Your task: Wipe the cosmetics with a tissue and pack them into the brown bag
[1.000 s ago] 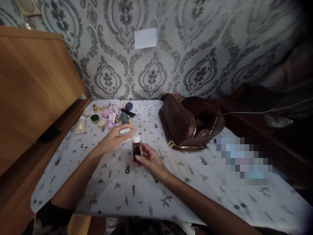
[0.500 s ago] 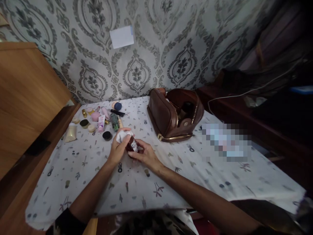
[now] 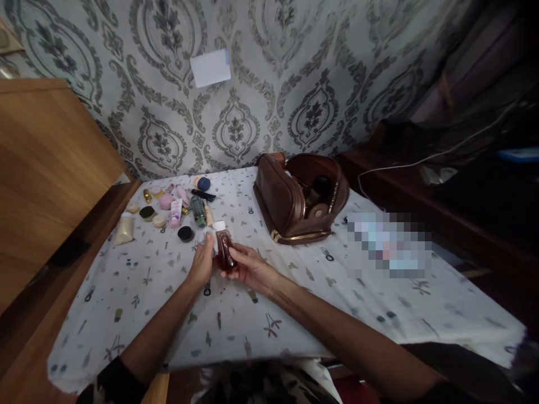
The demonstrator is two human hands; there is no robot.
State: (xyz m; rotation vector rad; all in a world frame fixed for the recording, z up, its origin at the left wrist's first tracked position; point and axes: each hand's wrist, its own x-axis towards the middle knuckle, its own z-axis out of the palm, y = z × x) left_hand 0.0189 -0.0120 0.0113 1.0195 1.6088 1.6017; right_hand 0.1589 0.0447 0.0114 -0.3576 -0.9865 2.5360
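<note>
A small bottle of dark red liquid with a white cap is tilted above the cloth-covered table. My right hand is closed around its right side and lower end. At the bottle's left side, my left hand is closed on a white wipe, which lies against the glass. Just beyond my hands are a black round lid, a green bottle and a beige tube.
An open brown leather bag stands at the back middle of the table. Several cosmetics, among them a pink-and-white tube and a cream bottle, lie back left. A wooden cabinet borders the left; a blurred patch covers something at right.
The bottle has turned: its white cap and red side now show instead of the label. My left hand and the wipe have shifted off the cap to the bottle's left side.
</note>
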